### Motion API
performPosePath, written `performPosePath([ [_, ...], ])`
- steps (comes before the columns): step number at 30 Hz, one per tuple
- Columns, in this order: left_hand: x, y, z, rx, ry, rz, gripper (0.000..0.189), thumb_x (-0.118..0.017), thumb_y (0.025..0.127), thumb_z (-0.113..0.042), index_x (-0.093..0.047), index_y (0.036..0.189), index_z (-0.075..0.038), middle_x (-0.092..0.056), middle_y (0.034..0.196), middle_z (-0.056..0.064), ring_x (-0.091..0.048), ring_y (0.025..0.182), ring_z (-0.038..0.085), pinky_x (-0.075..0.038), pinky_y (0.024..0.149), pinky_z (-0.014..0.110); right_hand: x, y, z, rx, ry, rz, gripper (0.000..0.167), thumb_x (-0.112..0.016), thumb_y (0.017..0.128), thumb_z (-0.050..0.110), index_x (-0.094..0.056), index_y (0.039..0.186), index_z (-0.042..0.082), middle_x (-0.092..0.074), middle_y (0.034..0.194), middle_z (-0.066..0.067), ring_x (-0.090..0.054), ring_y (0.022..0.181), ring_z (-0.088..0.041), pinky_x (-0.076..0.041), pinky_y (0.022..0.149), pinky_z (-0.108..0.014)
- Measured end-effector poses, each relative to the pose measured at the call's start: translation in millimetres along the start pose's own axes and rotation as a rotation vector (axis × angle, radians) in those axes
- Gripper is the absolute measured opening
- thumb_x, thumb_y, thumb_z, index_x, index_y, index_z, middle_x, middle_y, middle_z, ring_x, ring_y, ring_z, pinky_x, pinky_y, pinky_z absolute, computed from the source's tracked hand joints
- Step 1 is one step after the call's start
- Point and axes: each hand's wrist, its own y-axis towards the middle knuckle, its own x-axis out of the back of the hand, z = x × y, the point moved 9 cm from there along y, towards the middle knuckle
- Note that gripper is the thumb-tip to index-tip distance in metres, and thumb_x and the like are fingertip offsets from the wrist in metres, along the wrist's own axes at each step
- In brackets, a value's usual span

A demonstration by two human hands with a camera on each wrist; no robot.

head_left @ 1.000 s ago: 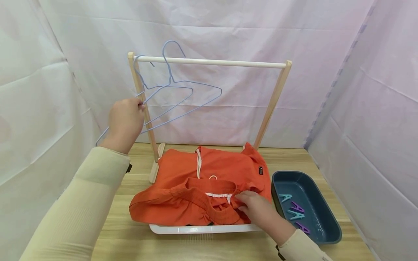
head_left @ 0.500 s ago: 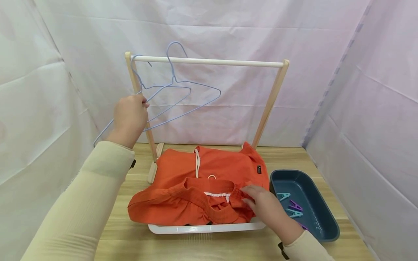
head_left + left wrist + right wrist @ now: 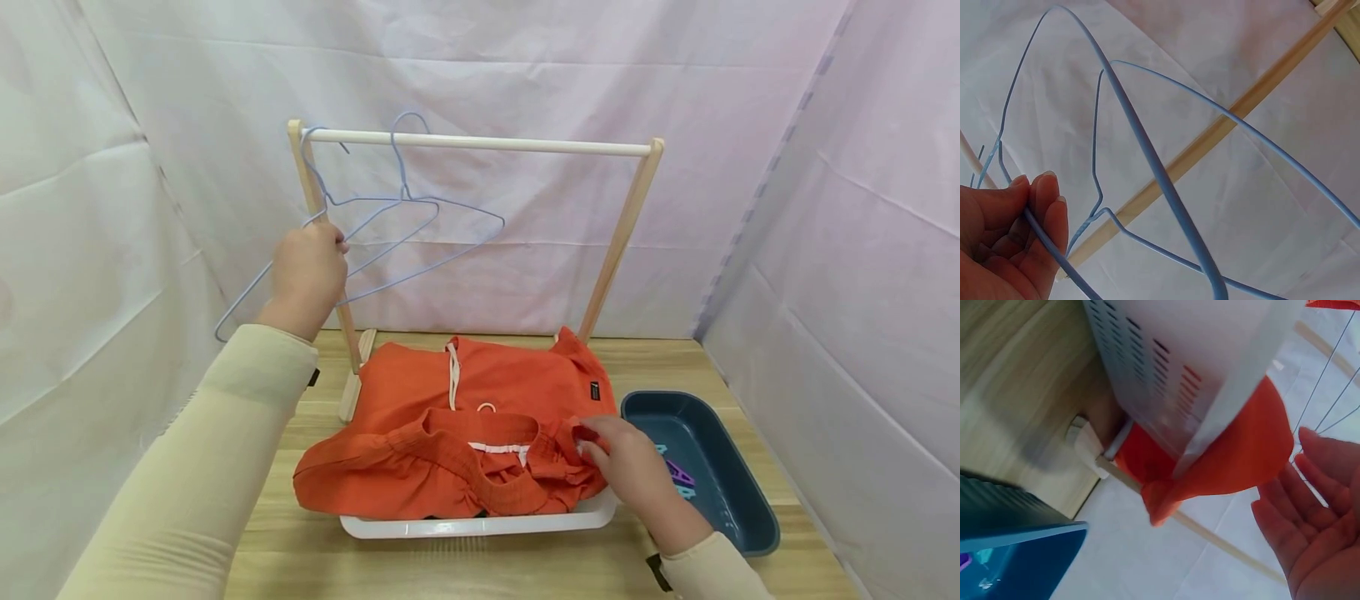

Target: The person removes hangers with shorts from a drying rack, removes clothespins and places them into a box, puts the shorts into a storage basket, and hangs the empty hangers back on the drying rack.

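In the head view my left hand (image 3: 307, 271) pinches the sloping wire of a light blue wire hanger (image 3: 461, 246), whose hook overlaps the white rail (image 3: 510, 144). The left wrist view shows thumb and fingers (image 3: 1046, 234) on that wire. Another blue hanger (image 3: 382, 199) hangs at the rail's left end. My right hand (image 3: 645, 475) is at the right side of an orange garment (image 3: 390, 475) with a gathered waistband. Its fingers are loosely bent by the cloth (image 3: 1254, 450) in the right wrist view. Behind lies an orange garment (image 3: 525, 367) with a white drawstring.
Both garments lie over a white plastic basket (image 3: 480, 527) with slotted sides. At right stands a dark blue bin (image 3: 750, 500) holding turquoise and purple clothes pegs (image 3: 678, 475). The rack's wooden posts (image 3: 622, 242) rise behind the basket, before white cloth walls (image 3: 487, 83).
My left hand has moved slightly right and the held hanger's hook has come down toward the rail. My right hand has shifted right along the orange cloth, now covering part of the pegs.
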Motion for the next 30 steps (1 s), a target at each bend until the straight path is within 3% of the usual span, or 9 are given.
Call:
performPosePath([
  [10,-8.6,0.0,4.2,0.034,-0.006,0.04,0.023,-0.051,0.096,-0.004,-0.066,0.109,0.008,-0.065,0.11,0.028,-0.061,0.098,0.045,-0.052,0.078,0.051,3.0,-12.9,-24.1,-0.135,-0.008,0.018,0.039,-0.073,0.085,0.016,-0.065,0.12,0.001,-0.063,0.119,-0.02,-0.057,0.111,-0.041,-0.047,0.092,-0.057],
  [15,-12.8,-1.3,7.8,0.056,-0.006,0.053,0.023,-0.052,0.096,-0.005,-0.065,0.11,0.008,-0.065,0.109,0.028,-0.061,0.094,0.043,-0.052,0.08,0.05,1.9,-18.2,-31.6,-0.204,-0.028,0.066,0.048,-0.074,0.084,0.027,-0.063,0.122,-0.001,-0.062,0.119,-0.023,-0.057,0.11,-0.043,-0.048,0.089,-0.058],
  [24,-16.0,-1.5,8.3,0.043,0.014,0.038,0.023,-0.053,0.096,-0.006,-0.066,0.108,0.009,-0.066,0.106,0.027,-0.063,0.097,0.043,-0.052,0.081,0.05,-8.5,-27.6,-48.4,-0.308,0.008,0.158,0.071,-0.072,0.08,0.053,-0.063,0.121,-0.004,-0.068,0.105,-0.017,-0.063,0.089,-0.026,-0.054,0.073,-0.048],
  [30,-20.3,-2.0,9.1,0.046,0.004,0.037,0.023,-0.052,0.096,-0.004,-0.066,0.108,0.009,-0.066,0.106,0.028,-0.062,0.097,0.043,-0.053,0.08,0.05,-16.5,-31.3,-51.7,-0.342,0.036,0.198,0.065,-0.07,0.083,0.05,-0.065,0.116,-0.006,-0.069,0.105,-0.018,-0.063,0.085,-0.024,-0.055,0.071,-0.043],
])
